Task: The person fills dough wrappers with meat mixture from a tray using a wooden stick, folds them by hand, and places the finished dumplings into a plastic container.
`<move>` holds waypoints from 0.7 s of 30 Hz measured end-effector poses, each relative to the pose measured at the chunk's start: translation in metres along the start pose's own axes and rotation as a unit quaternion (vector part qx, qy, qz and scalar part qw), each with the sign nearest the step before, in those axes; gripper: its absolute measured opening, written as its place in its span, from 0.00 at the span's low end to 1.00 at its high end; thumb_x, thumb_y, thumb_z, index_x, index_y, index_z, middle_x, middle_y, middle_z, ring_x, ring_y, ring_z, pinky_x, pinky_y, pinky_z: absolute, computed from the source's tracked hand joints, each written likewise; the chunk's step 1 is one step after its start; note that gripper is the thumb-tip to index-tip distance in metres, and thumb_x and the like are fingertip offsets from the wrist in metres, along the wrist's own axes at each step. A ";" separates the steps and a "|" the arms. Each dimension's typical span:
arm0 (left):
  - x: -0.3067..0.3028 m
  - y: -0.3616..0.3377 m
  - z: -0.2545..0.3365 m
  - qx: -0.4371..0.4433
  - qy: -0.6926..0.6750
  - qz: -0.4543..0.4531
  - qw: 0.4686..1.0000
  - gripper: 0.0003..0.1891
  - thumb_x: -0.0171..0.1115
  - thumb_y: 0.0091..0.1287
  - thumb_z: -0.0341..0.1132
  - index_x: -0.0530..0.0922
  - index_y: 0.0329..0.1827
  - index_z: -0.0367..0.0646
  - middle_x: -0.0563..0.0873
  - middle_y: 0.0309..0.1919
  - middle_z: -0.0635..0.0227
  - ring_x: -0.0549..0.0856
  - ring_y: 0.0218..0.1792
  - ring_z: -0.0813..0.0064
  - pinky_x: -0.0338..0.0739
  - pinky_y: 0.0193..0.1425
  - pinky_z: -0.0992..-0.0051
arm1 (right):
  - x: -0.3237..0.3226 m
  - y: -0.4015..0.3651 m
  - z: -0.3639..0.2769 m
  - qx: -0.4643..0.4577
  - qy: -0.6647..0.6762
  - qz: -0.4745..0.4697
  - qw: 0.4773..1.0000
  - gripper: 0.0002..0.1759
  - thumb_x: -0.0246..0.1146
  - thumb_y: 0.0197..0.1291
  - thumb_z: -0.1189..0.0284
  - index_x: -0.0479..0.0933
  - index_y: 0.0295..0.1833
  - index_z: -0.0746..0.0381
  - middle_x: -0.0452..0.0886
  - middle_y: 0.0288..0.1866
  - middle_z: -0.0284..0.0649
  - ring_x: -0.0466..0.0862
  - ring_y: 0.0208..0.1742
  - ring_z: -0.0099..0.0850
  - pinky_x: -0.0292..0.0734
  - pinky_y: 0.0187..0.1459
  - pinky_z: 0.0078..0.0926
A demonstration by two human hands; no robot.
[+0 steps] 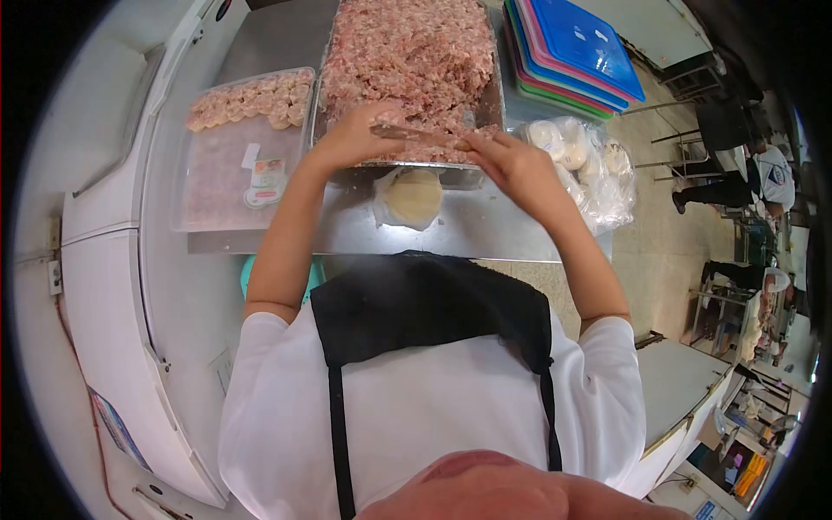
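Note:
A large metal tray (500, 97) is filled with minced meat (412, 52). Over its near edge, my left hand (362, 134) is closed around one end of a thin flat tool (420, 134). My right hand (513, 169) pinches the tool's other end with its fingers, just above the meat. Below the tray, a stack of round pale dough wrappers (413, 198) lies in opened plastic on the metal table (347, 227). To the left, a clear plastic container (234, 156) holds rows of filled dumplings (251, 101) along its far side.
Bags of round wrappers (579, 165) lie right of the tray. Behind them stands a stack of coloured lids (576, 52). A teal basket (249, 273) shows under the table's left side. Two people (771, 178) are farther off at the right.

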State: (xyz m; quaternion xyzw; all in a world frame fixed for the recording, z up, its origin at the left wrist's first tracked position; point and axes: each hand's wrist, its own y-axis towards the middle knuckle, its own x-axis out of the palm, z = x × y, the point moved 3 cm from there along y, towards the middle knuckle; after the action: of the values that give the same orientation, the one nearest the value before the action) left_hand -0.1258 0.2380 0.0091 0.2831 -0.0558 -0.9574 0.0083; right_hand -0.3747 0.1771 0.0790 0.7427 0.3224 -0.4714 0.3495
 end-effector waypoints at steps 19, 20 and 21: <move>-0.002 -0.008 -0.002 -0.014 0.021 0.045 0.999 0.35 0.74 0.51 0.43 0.73 0.62 0.40 0.79 0.58 0.53 0.78 0.60 0.63 0.69 0.66 0.68 | -0.015 0.008 -0.002 -0.021 -0.002 -0.019 1.000 0.13 0.61 0.64 0.67 0.80 0.54 0.53 0.79 0.35 0.43 0.81 0.35 0.43 0.75 0.34 0.36; -0.003 -0.013 -0.001 -0.027 0.047 0.073 0.996 0.38 0.75 0.51 0.44 0.71 0.65 0.40 0.78 0.61 0.51 0.77 0.62 0.62 0.67 0.67 0.68 | -0.026 0.009 -0.002 -0.001 0.026 -0.026 0.999 0.15 0.61 0.64 0.67 0.79 0.55 0.57 0.79 0.35 0.44 0.81 0.35 0.44 0.75 0.34 0.38; -0.005 -0.016 -0.002 -0.044 0.045 0.072 0.995 0.40 0.74 0.51 0.44 0.68 0.68 0.45 0.75 0.63 0.51 0.74 0.65 0.61 0.65 0.69 0.67 | -0.033 0.011 -0.006 0.013 0.057 -0.023 0.998 0.15 0.60 0.64 0.67 0.79 0.55 0.57 0.79 0.34 0.46 0.81 0.35 0.43 0.75 0.35 0.38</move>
State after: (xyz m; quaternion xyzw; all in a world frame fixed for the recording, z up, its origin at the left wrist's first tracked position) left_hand -0.1204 0.2541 0.0077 0.3201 -0.0338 -0.9423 0.0925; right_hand -0.3745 0.1710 0.1132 0.7652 0.3525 -0.4403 0.3104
